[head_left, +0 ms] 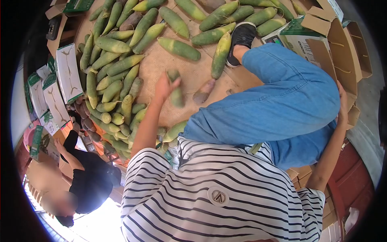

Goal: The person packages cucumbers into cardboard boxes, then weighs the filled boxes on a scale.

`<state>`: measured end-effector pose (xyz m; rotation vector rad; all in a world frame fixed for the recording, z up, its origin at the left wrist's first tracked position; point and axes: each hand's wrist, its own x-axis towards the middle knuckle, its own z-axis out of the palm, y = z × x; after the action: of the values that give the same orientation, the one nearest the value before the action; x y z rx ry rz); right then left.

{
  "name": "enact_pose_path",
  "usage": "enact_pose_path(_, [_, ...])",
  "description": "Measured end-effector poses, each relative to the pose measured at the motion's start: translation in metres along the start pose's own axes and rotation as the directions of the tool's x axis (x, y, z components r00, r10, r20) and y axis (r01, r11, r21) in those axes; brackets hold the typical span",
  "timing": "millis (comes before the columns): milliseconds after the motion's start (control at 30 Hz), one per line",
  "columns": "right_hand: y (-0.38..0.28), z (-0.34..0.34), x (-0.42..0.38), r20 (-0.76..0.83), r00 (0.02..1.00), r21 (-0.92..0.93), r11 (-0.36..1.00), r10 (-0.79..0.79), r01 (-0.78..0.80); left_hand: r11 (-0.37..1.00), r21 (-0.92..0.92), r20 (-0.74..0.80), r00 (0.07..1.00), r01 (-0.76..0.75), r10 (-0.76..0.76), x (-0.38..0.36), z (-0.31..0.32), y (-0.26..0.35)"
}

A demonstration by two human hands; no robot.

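My left hand is closed around a green radish, held over the brown cardboard floor; both the hand and the radish are slightly motion-blurred. Close to its right lies a purplish-brown radish, below the tip of a long green radish beside my black shoe. To the left of my hand, many green radishes are heaped up. My right hand is at the far right, by my bent knee and next to an open carton. Its fingers are mostly hidden.
More green radishes lie along the top. White and green cartons stand at the left. A person in dark clothes is at the lower left, near darker reddish-brown roots. A pink container shows behind.
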<state>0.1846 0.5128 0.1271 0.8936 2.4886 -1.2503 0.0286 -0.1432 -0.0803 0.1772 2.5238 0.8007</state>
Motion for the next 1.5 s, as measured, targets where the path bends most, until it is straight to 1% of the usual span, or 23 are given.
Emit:
enact_pose_path(67, [-0.001,0.001,0.000,0.013,1.000,-0.013,1.000,-0.014,0.014,0.984,-0.090,-0.158,0.978,-0.156,0.140,0.042,-0.022,0.057])
enact_pose_path(133, [-0.005,0.003,-0.001,0.007,1.000,-0.035,0.999,-0.017,0.018,0.997,0.062,-0.103,0.993,-0.046,0.053,0.080,-0.043,0.112])
enact_pose_path(167, [-0.006,0.004,-0.001,-0.001,1.000,-0.049,0.999,-0.018,0.018,0.992,0.044,-0.201,0.971,-0.122,0.129,0.096,-0.050,0.130])
enact_pose_path(200, [-0.007,0.005,-0.001,-0.011,1.000,-0.061,0.998,-0.018,0.017,0.979,0.035,-0.298,0.933,-0.201,0.203,0.109,-0.052,0.140])
enact_pose_path(233, [-0.007,0.005,-0.002,-0.026,0.999,-0.072,0.997,-0.019,0.017,0.956,0.109,-0.408,0.864,-0.272,0.293,0.119,-0.052,0.139])
enact_pose_path(300, [-0.008,0.002,-0.002,-0.008,1.000,-0.116,0.993,-0.022,0.021,0.879,0.280,-0.580,0.662,-0.385,0.474,0.135,-0.054,0.139])
enact_pose_path(367, [-0.002,0.000,0.000,0.002,0.999,-0.140,0.989,-0.045,0.045,0.949,0.148,-0.446,0.838,-0.277,0.314,0.109,-0.050,0.134])
enact_pose_path(400, [0.003,-0.001,0.002,0.004,0.998,-0.143,0.987,-0.069,0.069,0.975,0.092,-0.362,0.905,-0.204,0.223,0.090,-0.045,0.126])
enact_pose_path(467, [0.008,-0.002,0.003,-0.001,0.996,-0.161,0.983,-0.086,0.084,0.981,0.058,-0.075,0.979,-0.184,0.188,0.060,-0.005,0.086])
enact_pose_path(500, [0.007,-0.002,0.003,-0.009,0.997,-0.174,0.982,-0.080,0.077,0.978,0.201,0.135,0.990,-0.058,0.031,0.036,0.012,0.077])
enact_pose_path(533, [0.006,-0.003,0.004,-0.017,0.997,-0.189,0.979,-0.076,0.071,0.965,0.249,0.262,0.965,-0.079,0.011,0.013,0.032,0.069])
enact_pose_path(600, [-0.002,0.002,0.002,-0.026,0.998,-0.119,0.992,-0.054,0.050,0.914,0.392,0.506,0.853,-0.100,-0.124,-0.022,0.065,0.056])
enact_pose_path(667, [-0.015,0.009,-0.003,-0.024,0.999,-0.080,0.996,-0.038,0.035,0.905,0.421,0.556,0.805,-0.060,-0.205,-0.047,0.095,0.040])
enact_pose_path(767, [-0.027,0.010,-0.009,-0.020,0.999,-0.111,0.993,-0.043,0.040,0.962,0.272,0.468,0.870,0.029,-0.158,-0.056,0.126,0.012])
enact_pose_path(867, [-0.019,0.010,-0.005,-0.011,0.996,-0.164,0.983,-0.088,0.085,0.975,0.016,0.605,0.775,0.220,-0.185,-0.049,0.100,0.013])
enact_pose_path(967, [-0.009,0.007,0.000,0.018,0.992,-0.162,0.979,-0.123,0.124,0.888,-0.199,0.688,0.704,0.416,-0.176,-0.042,0.080,0.016])
enact_pose_path(1067, [-0.013,0.007,0.000,0.001,0.993,-0.214,0.970,-0.116,0.113,0.830,-0.287,0.712,0.687,0.478,-0.149,-0.033,0.026,0.053])
enact_pose_path(1167, [-0.014,0.006,-0.003,-0.013,0.995,-0.262,0.961,-0.099,0.092,0.829,-0.329,0.607,0.774,0.451,-0.181,-0.026,-0.013,0.070])
enact_pose_path(1233, [-0.013,0.006,-0.002,-0.012,0.994,-0.253,0.962,-0.112,0.106,0.837,-0.435,0.470,0.876,0.333,-0.105,-0.015,-0.027,0.078])
enact_pose_path(1267, [-0.012,0.007,-0.001,-0.006,0.994,-0.211,0.972,-0.107,0.103,0.834,-0.480,0.394,0.916,0.271,-0.071,-0.008,-0.033,0.082])
enact_pose_path(1333, [-0.009,0.006,0.001,0.012,0.995,-0.133,0.986,-0.096,0.096,0.912,-0.411,0.135,0.988,-0.008,0.069,0.015,-0.040,0.098])
enact_pose_path(1433, [-0.013,0.008,-0.003,-0.053,0.994,-0.251,0.965,-0.097,0.081,0.930,-0.366,-0.168,0.985,-0.027,-0.037,0.034,-0.036,0.095])
enact_pose_path(1500, [-0.011,0.005,-0.003,-0.049,0.992,-0.281,0.954,-0.118,0.100,0.949,-0.303,-0.091,0.988,0.090,-0.123,0.026,-0.024,0.056])
